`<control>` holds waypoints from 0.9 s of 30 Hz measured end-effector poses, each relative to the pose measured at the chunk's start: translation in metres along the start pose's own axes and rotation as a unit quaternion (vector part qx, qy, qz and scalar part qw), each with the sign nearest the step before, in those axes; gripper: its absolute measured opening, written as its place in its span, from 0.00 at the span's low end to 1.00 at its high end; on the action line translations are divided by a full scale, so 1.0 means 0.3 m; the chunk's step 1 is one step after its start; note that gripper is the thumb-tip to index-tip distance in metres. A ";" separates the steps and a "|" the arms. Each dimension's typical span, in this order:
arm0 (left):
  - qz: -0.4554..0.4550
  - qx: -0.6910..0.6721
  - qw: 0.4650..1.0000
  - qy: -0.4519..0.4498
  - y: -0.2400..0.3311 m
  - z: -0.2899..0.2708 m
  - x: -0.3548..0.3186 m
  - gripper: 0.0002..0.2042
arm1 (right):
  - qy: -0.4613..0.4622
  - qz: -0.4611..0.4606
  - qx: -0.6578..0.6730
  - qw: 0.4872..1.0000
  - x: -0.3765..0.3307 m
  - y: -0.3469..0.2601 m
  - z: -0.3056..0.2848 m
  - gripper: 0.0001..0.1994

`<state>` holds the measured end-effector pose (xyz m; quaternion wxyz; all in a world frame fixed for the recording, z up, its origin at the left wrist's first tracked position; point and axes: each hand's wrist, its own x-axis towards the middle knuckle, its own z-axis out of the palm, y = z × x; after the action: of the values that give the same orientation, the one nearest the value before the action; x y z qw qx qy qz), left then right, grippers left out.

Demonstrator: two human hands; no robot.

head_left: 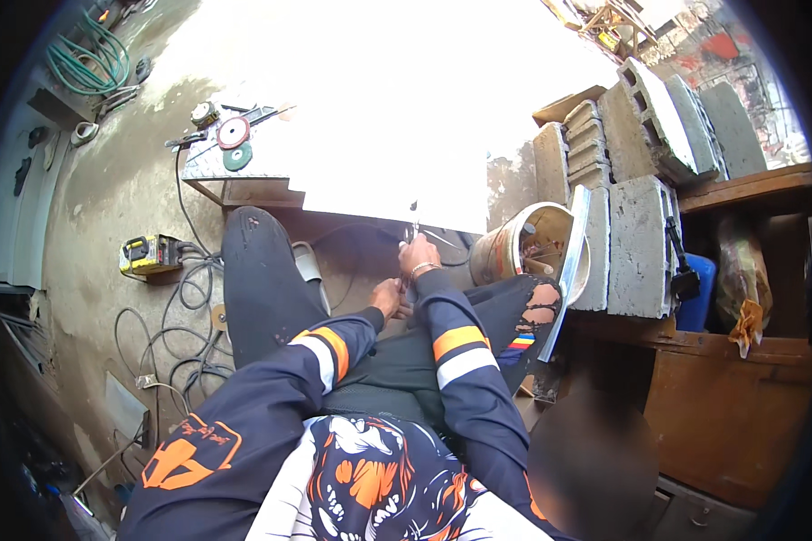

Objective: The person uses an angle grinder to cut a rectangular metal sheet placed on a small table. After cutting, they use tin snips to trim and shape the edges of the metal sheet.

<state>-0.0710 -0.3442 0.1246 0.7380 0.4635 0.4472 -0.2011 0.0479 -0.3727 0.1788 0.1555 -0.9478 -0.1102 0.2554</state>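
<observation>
Both of my hands are together between my knees, at the near edge of a low table (271, 167) whose top is mostly washed out by glare. My right hand (418, 255) is closed around a slim metal tool (413, 231); its tip points away from me, and its exact kind is too small to tell. Just below and to the left, my left hand (388, 299) is closed, fingers curled near the right wrist. Whatever it grips is hidden. A thin dark cable (356, 227) runs behind the hands.
On the table's left corner lie a red-rimmed disc (234, 132), a green disc (237, 158) and a tape measure (204, 114). A yellow-black box (149, 255) and coiled cables (189, 338) lie on the floor. To the right stand a bucket (496, 255), a metal strip (568, 270) and concrete blocks (636, 248).
</observation>
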 end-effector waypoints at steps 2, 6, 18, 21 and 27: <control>0.040 -0.042 0.998 -0.025 -0.016 -0.006 -0.045 0.17 | 0.004 0.005 0.005 1.000 -0.001 -0.028 -0.016 0.23; 0.068 -0.025 0.997 -0.031 0.004 -0.037 -0.003 0.17 | -0.016 0.018 0.027 0.999 0.026 0.012 -0.006 0.19; 0.032 0.160 0.980 -0.113 0.059 -0.019 0.053 0.19 | -0.052 0.028 0.247 0.967 0.076 0.260 0.127 0.12; 0.001 0.131 0.982 -0.135 0.057 -0.019 0.066 0.18 | -0.016 0.000 0.205 0.979 0.062 0.235 0.151 0.18; 0.035 0.357 0.929 -0.096 0.194 -0.030 0.023 0.14 | 0.030 -0.021 0.128 0.991 0.014 0.203 0.095 0.19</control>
<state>-0.0303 -0.3072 0.1467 0.5699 0.6901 0.2564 -0.3651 0.0446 -0.4210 0.1320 0.2844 -0.9247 -0.0917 0.2357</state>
